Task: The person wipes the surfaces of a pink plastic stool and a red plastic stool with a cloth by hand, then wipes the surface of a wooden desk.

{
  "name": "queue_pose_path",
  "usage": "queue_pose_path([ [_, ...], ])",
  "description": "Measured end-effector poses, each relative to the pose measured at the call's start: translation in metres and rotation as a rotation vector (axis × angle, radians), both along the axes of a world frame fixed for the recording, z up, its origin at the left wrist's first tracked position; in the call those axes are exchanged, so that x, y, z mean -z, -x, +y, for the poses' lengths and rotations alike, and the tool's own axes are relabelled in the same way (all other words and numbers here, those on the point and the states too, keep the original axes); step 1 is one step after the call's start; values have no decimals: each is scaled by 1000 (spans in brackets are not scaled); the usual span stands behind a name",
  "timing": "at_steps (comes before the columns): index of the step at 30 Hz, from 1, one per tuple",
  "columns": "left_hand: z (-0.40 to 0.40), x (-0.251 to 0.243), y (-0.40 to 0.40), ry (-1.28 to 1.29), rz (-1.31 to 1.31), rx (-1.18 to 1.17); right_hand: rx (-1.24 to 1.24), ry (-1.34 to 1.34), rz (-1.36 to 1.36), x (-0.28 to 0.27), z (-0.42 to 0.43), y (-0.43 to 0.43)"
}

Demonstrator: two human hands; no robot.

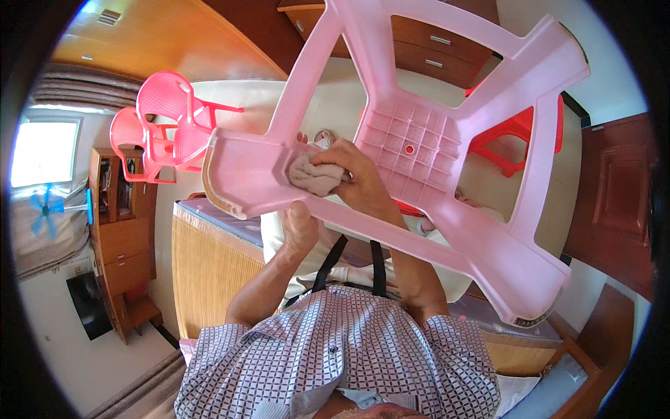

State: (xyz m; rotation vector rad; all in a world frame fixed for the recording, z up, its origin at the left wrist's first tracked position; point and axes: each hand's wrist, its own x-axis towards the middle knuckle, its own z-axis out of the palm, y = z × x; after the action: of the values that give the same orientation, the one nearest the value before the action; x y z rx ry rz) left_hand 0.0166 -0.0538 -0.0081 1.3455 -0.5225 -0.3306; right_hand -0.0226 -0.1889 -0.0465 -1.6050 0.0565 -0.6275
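Note:
A pink plastic stool [413,152] lies before me with its underside and ribbed seat facing up towards the camera. My right hand [356,178] presses a bunched greyish cloth [316,174] against the inner side of the stool's left leg, just where a side bar joins it. Below that same leg is my left hand [301,225], its thumb at the leg's lower edge; the stool hides its other fingers in part. Dark, worn material lines the ends of the legs.
Beyond the stool at the right stands a red plastic stool [510,136]. Two pink-red armchairs [170,125] are on the floor at the left. A wooden drawer unit [445,47] is at the top, and a bed with a ribbed side [209,267] lies beneath me.

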Motion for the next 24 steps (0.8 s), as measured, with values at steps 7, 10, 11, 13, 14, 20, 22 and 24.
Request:
queue_pose_path([
  [7,41,73,-20,-18,85,-105,-28,58,358,78,-29,9],
  [10,49,83,-18,-106,131,-78,-83,-3,378,66,-26,10],
  [11,48,84,-14,-183,133,-51,-113,-92,330,63,-25,9],
  [13,28,62,-7,-148,39,-12,-132,-57,236,23,-26,6],
  [14,24,54,-9,-89,-11,-12,-152,-16,135,-2,-25,2],
  [20,11,29,-2,-9,209,-143,-368,-149,-162,-67,-33,-5],
  [22,18,33,-4,-145,158,-107,-387,-120,-174,-66,-40,4],
  [24,16,32,-3,-277,112,-57,-395,-86,-182,-65,-52,22],
])
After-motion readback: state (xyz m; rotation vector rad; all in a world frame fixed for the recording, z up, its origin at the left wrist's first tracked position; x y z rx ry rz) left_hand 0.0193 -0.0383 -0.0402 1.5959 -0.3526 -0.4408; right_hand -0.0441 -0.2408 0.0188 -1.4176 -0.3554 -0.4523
